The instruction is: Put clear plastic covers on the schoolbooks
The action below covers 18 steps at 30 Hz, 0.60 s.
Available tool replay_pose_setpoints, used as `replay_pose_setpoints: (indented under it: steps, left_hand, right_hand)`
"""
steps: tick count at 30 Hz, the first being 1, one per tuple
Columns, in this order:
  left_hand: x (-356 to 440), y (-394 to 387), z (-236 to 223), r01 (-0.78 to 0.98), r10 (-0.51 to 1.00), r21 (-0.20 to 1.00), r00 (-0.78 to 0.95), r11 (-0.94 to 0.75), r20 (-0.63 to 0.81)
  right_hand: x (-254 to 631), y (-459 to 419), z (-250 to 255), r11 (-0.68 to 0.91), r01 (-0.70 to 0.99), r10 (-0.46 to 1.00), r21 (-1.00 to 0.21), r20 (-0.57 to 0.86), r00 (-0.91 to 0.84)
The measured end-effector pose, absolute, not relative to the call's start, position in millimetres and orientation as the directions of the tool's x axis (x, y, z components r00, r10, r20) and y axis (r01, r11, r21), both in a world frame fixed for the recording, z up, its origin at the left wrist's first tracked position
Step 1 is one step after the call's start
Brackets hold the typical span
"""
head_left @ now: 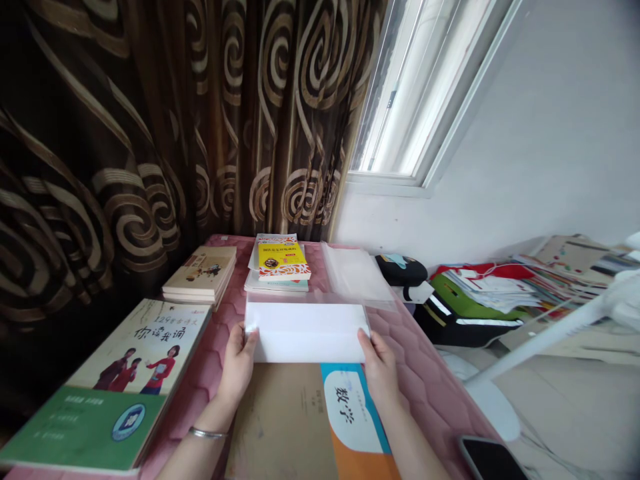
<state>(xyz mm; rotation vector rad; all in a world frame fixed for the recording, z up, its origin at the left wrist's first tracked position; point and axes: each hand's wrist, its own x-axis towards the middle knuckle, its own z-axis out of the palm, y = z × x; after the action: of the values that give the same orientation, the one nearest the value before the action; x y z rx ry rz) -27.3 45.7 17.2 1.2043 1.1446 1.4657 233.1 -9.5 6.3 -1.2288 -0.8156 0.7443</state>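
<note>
A white, folded-looking sheet (306, 333) stretches between my two hands, with clear plastic film showing along its top edge. My left hand (237, 357) pinches its left end between thumb and fingers. The right end is pinched by my right hand (380, 363). Just below the sheet lies an open-looking book with a plain brown part (280, 420) and a blue, white and orange maths cover (353, 413). My forearms flank it, and the sheet hides its top edge. Beyond my hands rests a stack of clear plastic book covers (355, 270).
On the pink quilted surface (420, 360), a green-and-cream book (125, 380) lies at left. Behind it are small tan books (200, 270) and a yellow book (280, 257) on a pile. To the right are a phone (490, 459), a white lamp (540, 340) and a green-black bag (460, 310).
</note>
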Motion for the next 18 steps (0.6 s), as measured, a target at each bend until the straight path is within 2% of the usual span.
replay_pose_setpoints:
  steps: [8,18]
  left_hand:
    - [-26.0,45.0,19.4,-0.111,0.983,0.984,-0.131,-0.142,0.127]
    - [-27.8,45.0,16.6,-0.074,0.981,0.986,-0.134,-0.148,0.137]
  right_hand:
    - [231.6,-9.5,6.5,0.192,-0.108,0.833,-0.975,0.104,0.543]
    - [233.7,-9.1,3.4,0.201,-0.053,0.84,-0.978,0.144,0.524]
